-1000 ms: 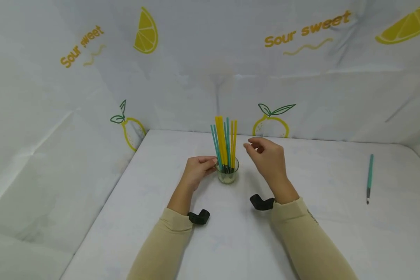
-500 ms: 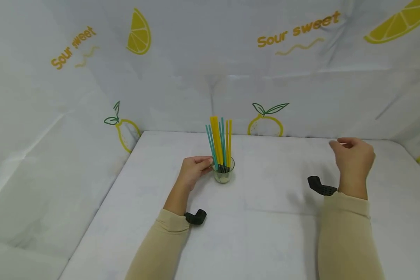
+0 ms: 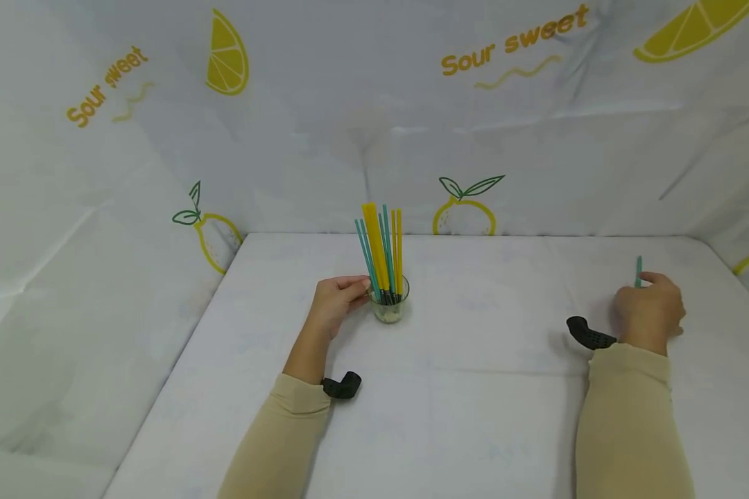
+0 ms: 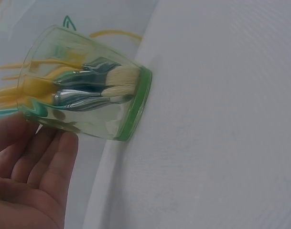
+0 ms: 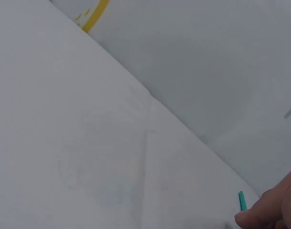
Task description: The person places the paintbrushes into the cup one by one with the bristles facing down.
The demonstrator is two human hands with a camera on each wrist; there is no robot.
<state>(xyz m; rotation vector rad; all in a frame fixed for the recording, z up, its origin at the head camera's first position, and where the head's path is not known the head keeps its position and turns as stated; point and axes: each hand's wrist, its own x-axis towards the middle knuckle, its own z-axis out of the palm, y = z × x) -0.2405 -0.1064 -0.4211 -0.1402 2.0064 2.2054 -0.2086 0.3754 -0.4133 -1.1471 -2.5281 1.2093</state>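
A small clear glass cup (image 3: pixel 389 314) stands upright on the white table, holding several yellow and teal paintbrushes (image 3: pixel 377 253) with their bristles down. My left hand (image 3: pixel 336 301) pinches the cup's rim from the left side. In the left wrist view, the cup (image 4: pixel 141 98) shows a green base, and pale bristles (image 4: pixel 121 78) rest inside near the bottom. Far to the right, my right hand (image 3: pixel 650 308) grips a teal paintbrush (image 3: pixel 639 269), whose handle end sticks out past the fingers. The rest of that brush is hidden under the hand.
A white table (image 3: pixel 487 409) spreads beneath both forearms. Behind it rises a white backdrop (image 3: pixel 324 159) with lemon prints and lettering. Dark wrist-worn pieces (image 3: pixel 343 386) jut from the sleeves.
My right hand has moved from near the cup far to the right, then down onto the teal paintbrush, taking hold of it. The left hand stays at the cup; the head view shifts slightly.
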